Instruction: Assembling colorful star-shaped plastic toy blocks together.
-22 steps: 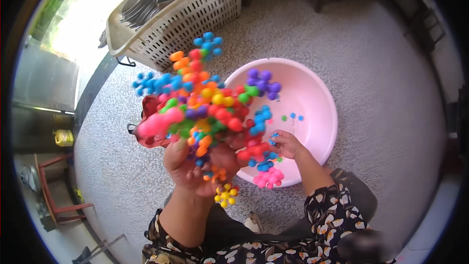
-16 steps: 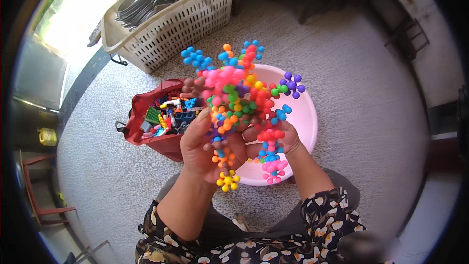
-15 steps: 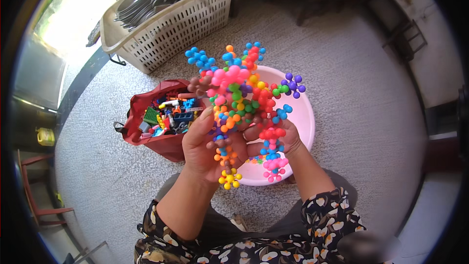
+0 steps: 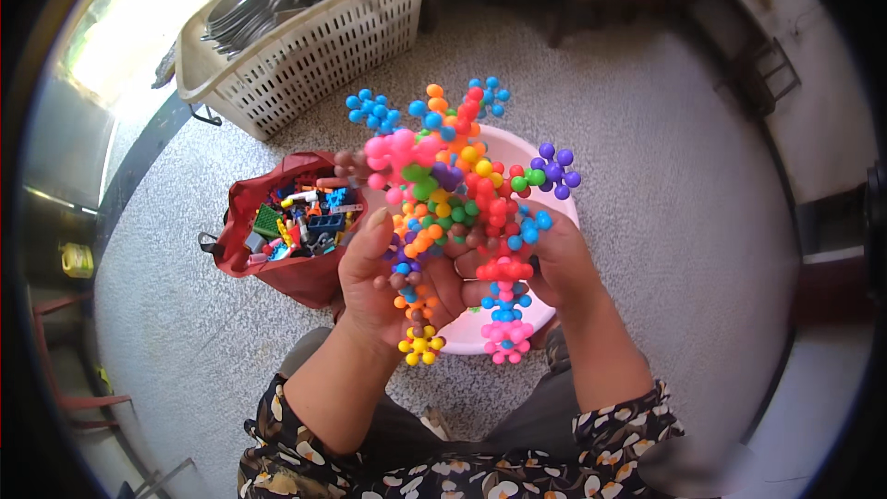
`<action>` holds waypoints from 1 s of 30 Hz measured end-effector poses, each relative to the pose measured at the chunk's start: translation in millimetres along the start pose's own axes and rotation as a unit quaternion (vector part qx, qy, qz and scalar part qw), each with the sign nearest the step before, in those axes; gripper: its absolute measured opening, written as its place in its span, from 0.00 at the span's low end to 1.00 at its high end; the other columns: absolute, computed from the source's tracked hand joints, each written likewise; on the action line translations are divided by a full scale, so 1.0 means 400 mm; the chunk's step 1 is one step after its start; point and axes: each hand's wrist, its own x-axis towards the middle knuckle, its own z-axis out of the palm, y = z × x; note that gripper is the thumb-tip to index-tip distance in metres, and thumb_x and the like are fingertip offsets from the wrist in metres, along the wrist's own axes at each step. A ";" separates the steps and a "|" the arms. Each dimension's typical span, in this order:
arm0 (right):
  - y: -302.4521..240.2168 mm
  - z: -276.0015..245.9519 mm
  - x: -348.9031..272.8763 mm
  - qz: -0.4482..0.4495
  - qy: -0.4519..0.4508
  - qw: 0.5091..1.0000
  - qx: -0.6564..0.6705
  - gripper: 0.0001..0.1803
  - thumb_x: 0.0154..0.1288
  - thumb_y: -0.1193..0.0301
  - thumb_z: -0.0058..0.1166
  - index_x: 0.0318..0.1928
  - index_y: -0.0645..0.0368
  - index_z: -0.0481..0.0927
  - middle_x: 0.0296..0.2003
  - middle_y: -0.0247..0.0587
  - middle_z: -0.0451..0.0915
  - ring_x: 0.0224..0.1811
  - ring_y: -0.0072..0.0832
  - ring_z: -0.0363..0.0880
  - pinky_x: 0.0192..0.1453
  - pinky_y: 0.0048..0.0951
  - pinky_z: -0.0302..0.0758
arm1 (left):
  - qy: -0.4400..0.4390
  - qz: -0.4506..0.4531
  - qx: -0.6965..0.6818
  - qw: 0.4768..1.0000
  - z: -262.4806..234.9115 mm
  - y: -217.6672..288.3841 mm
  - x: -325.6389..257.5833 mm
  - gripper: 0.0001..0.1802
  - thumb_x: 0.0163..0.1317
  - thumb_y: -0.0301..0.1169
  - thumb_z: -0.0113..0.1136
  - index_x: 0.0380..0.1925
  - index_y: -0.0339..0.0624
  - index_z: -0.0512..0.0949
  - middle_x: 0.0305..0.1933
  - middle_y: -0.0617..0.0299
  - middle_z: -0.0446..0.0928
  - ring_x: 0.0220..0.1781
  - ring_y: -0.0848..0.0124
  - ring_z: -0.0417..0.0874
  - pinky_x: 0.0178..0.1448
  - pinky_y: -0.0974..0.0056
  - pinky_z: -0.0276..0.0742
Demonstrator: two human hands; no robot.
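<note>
Both hands hold up a branching figure of interlocking ball-cluster toy pieces [image 4: 453, 210] in pink, red, blue, green, orange, yellow, brown and purple. My left hand [image 4: 367, 291] cups its left side, thumb raised along it and fingers curled behind. On the other side, my right hand [image 4: 557, 263] grips the figure near its red and blue clusters; its fingers are partly hidden. One leg ends in a yellow cluster [image 4: 421, 346], the other in a pink one [image 4: 507, 340]. A purple cluster [image 4: 552, 171] sticks out to the right. Underneath is a pink basin [image 4: 565, 201], mostly covered by the figure and hands.
Left of the basin stands a dark red fabric bag [image 4: 309, 279] full of mixed building toys. A cream slatted plastic basket [image 4: 309, 74] with pans and dishes is on the speckled floor [image 4: 684, 222] at the far left. A dark wooden chair [image 4: 762, 74] stands far right.
The figure has turned slightly and shifted a little left. My right hand has moved up along its right side, now showing more of its back. The whole view has shifted slightly.
</note>
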 end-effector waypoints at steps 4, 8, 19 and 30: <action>-0.048 0.013 -0.016 -0.012 0.003 1.000 -0.002 0.10 0.63 0.68 0.50 0.38 0.63 0.73 0.25 0.32 0.71 0.16 0.11 0.57 0.17 0.14 0.54 | 0.050 0.012 0.052 0.997 -0.022 -0.010 -0.002 0.35 0.56 0.50 0.51 0.57 0.39 0.59 0.50 0.52 0.70 0.53 0.59 0.71 0.58 0.46 0.64; -0.066 -0.003 -0.043 -0.051 0.059 0.995 -0.055 0.10 0.62 0.70 0.51 0.42 0.61 0.73 0.26 0.32 0.73 0.16 0.10 0.58 0.17 0.13 0.54 | 0.082 -0.020 0.042 0.996 -0.046 -0.011 -0.007 0.34 0.56 0.52 0.51 0.55 0.39 0.61 0.47 0.55 0.72 0.48 0.64 0.73 0.56 0.52 0.66; -0.108 -0.022 -0.102 -0.159 0.034 0.986 -0.041 0.10 0.60 0.75 0.52 0.43 0.62 0.73 0.28 0.35 0.75 0.17 0.08 0.61 0.17 0.10 0.54 | 0.066 -0.015 0.097 0.993 -0.055 -0.050 0.022 0.44 0.55 0.59 0.47 0.63 0.40 0.50 0.59 0.48 0.62 0.56 0.42 0.65 0.50 0.41 0.70; -0.119 -0.033 -0.130 -0.241 0.053 0.965 -0.086 0.12 0.55 0.74 0.58 0.39 0.67 0.76 0.28 0.35 0.76 0.21 0.11 0.66 0.21 0.10 0.60 | 0.095 -0.063 0.113 0.987 -0.021 -0.028 0.027 0.39 0.60 0.55 0.42 0.63 0.40 0.51 0.61 0.43 0.61 0.61 0.40 0.61 0.61 0.42 0.59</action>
